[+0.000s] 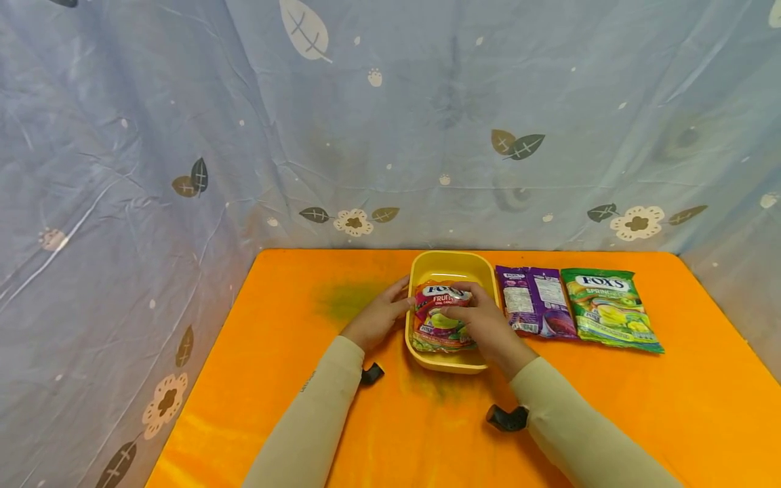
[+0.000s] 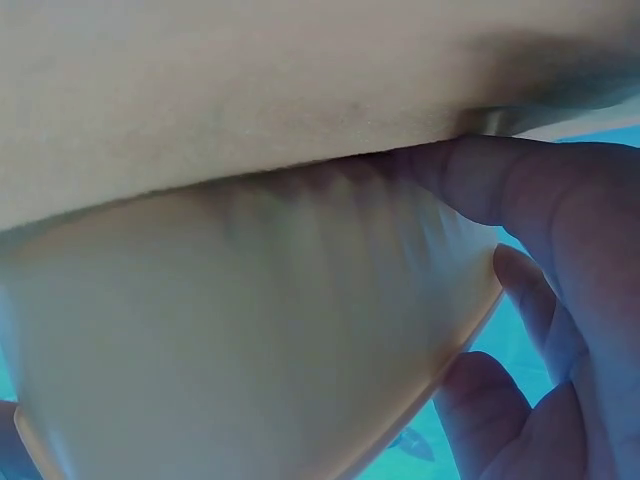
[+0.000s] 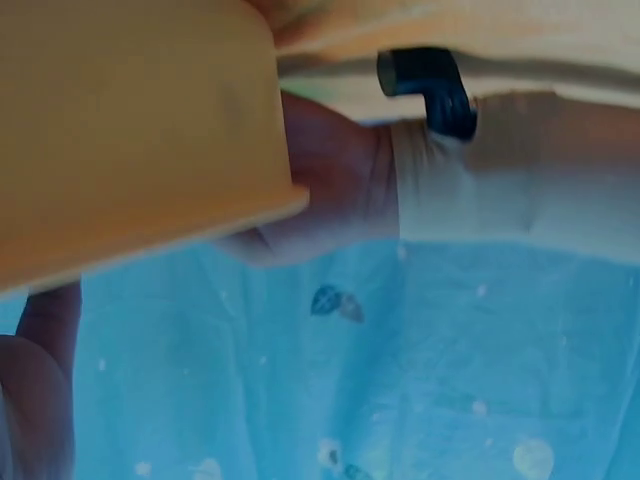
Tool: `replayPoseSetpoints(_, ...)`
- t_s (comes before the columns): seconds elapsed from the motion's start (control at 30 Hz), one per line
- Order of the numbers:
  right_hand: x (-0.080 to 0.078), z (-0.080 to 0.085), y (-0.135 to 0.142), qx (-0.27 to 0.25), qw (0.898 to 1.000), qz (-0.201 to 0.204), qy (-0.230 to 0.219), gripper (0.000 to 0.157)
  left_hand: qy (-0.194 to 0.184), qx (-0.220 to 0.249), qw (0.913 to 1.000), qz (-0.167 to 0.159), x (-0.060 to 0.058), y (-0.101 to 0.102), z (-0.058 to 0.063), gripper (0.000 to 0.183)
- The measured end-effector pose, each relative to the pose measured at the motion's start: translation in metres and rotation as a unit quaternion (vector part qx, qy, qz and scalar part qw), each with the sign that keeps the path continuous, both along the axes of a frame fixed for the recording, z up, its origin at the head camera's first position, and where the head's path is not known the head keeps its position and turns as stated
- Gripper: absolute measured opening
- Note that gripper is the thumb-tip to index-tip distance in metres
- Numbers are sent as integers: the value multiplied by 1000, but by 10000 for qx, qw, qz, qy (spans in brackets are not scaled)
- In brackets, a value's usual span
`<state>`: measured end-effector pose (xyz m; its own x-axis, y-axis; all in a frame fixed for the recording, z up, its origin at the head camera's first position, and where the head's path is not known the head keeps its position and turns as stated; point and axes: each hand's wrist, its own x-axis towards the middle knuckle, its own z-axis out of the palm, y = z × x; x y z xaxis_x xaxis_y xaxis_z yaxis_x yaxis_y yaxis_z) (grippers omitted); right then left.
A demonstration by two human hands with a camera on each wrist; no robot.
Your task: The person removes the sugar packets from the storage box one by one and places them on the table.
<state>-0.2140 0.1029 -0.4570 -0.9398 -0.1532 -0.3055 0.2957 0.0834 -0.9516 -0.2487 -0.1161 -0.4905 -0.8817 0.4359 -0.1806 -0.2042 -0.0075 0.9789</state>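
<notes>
A yellow plastic tub stands on the orange tabletop, with a red Fox's fruit candy bag lying face up inside it. My left hand grips the tub's left wall, thumb at the rim and fingers along the outside. From the left wrist view, that hand's fingers touch the tub's outer wall. Reaching in over the right rim, my right hand holds the candy bag, thumb and fingers on its printed front. The tub's wall hides most of the right fingers in the right wrist view.
Right of the tub lie a purple candy bag, back side up, and a green Fox's Spring candy bag. A patterned blue-grey curtain borders the table's back and sides. Black fittings jut from both sleeves near the wrists.
</notes>
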Motion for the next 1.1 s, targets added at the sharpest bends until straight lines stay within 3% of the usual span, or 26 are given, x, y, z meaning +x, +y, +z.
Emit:
replayPoseSetpoints(0.33, -1, -2, -7, 583, 9968, 167, 530, 56, -29, 66, 10000, 26, -1, -2, 0, 56)
replayPoseSetpoints(0.6, 1, -3, -7, 762, 9950, 473, 431, 59, 38, -95, 9999, 9, 0, -2, -1, 57)
replayPoseSetpoints(1.1, 0, -5, -7, 713, 9956, 544, 285, 55, -59, 6, 10000, 24, -1, -1, 0, 57)
